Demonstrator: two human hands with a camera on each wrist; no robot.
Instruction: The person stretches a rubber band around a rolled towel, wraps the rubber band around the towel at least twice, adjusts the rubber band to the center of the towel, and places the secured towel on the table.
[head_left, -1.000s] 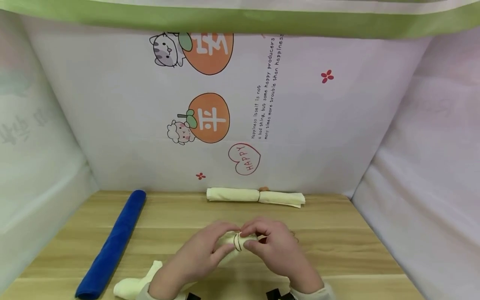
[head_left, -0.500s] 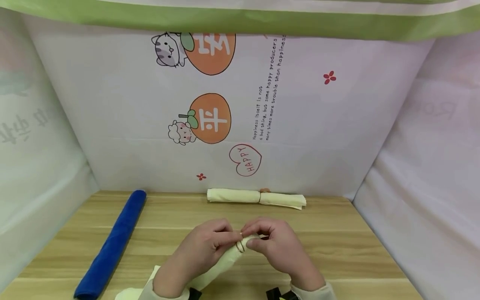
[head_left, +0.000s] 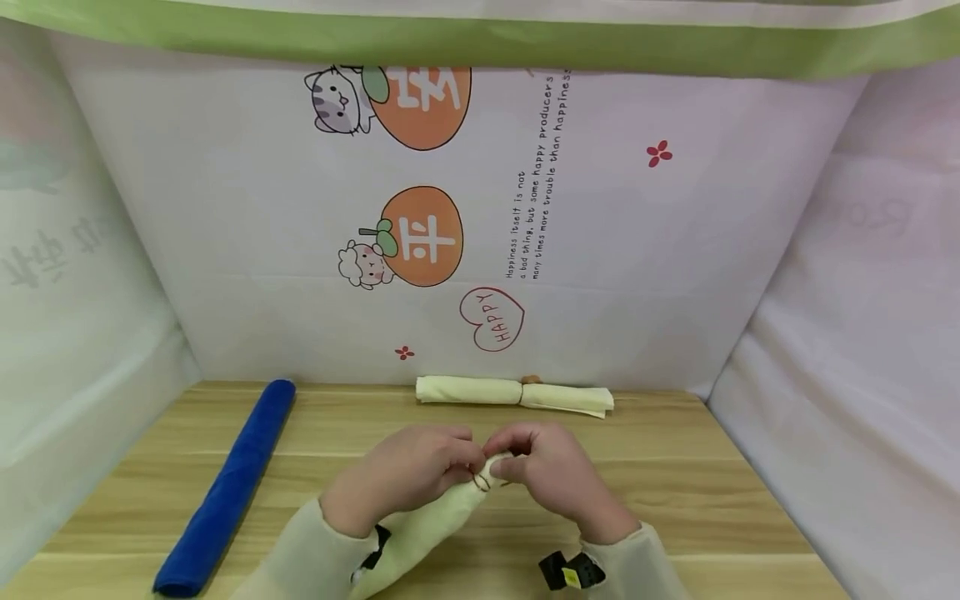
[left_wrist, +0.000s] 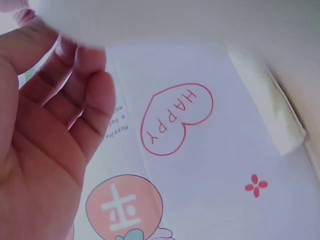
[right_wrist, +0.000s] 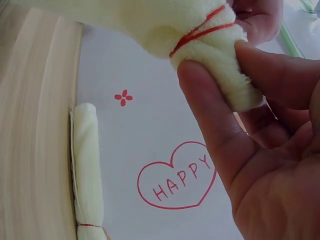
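A cream rolled towel [head_left: 431, 527] slants up from the lower edge of the head view to both hands. Near its upper end a thin red elastic band [right_wrist: 202, 31] crosses the plush cloth in two strands. My left hand [head_left: 412, 468] pinches the band at the towel's side, its fingertips partly hidden. My right hand [head_left: 553, 471] grips the towel's short end just past the band, thumb on one side and fingers on the other. In the left wrist view, the left hand's [left_wrist: 50, 125] fingers curl upward beside the blurred towel.
A second cream towel roll [head_left: 468, 390], tied at its middle with a thin band, lies along the back wall. A blue towel roll [head_left: 225, 492] lies slanted at the left of the wooden table [head_left: 720, 517]. White printed cloth [head_left: 637, 250] encloses the back and sides.
The towel's far end has swung from the lower left to beneath the left forearm. My left fingers have curled in at the band, while the right hand keeps its grip on the towel's end.
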